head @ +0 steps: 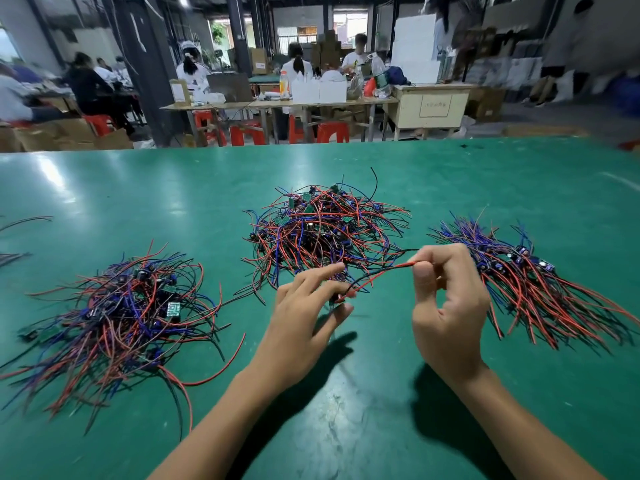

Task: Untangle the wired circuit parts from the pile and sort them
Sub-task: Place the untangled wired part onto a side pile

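A tangled pile [325, 226] of small green circuit boards with red, black and blue wires lies at the middle of the green table [381, 393]. Just in front of it, my left hand [304, 323] pinches one wired circuit part [337, 299] at its board end. My right hand [446, 306] pinches the far end of that part's red and black wires [384, 273], which stretch between the two hands. A loose heap of wired parts [131, 313] lies at the left. At the right sits a bundle [519, 282] with wires laid roughly parallel.
Several stray wires [20, 223] poke in at the table's left edge. Beyond the far edge stand red stools [332, 131], wooden workbenches [311, 103] with boxes and bottles, and several seated people working.
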A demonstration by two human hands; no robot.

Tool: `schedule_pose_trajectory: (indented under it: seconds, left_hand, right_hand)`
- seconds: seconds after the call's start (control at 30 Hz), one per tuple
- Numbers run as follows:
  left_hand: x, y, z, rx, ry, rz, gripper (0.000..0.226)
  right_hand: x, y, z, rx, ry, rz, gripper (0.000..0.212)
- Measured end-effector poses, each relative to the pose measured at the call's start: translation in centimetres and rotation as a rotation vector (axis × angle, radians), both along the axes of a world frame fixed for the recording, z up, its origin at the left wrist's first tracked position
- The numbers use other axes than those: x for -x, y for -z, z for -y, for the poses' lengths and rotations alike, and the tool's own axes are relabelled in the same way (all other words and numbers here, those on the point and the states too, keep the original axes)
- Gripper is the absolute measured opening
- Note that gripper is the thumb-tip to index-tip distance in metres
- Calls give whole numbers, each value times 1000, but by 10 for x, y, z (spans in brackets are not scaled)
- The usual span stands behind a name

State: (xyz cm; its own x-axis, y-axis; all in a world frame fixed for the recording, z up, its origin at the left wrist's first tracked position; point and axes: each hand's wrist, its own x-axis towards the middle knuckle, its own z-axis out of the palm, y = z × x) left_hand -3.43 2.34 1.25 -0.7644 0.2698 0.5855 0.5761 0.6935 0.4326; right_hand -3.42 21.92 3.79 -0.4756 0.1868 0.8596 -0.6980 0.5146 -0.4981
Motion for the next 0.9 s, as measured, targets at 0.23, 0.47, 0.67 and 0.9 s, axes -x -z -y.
schedule_pose_trajectory:
  seconds: [0.23, 0.47, 0.67, 0.9]
  left_hand:
    - [-5, -15, -4, -469, 105, 256, 14]
    - [-8, -21, -1, -621, 149, 320, 30]
    - [-5, -16, 1, -437, -24, -84, 34]
    - [-4, -9, -4, -203, 138, -228, 40]
  right_hand:
    - [13, 0, -9, 248, 25, 262, 13]
    - [28, 6, -15, 465, -101, 641, 18]
    - [23, 9, -9, 271, -361, 1275, 63]
    - [8, 16, 17, 498, -764, 992, 33]
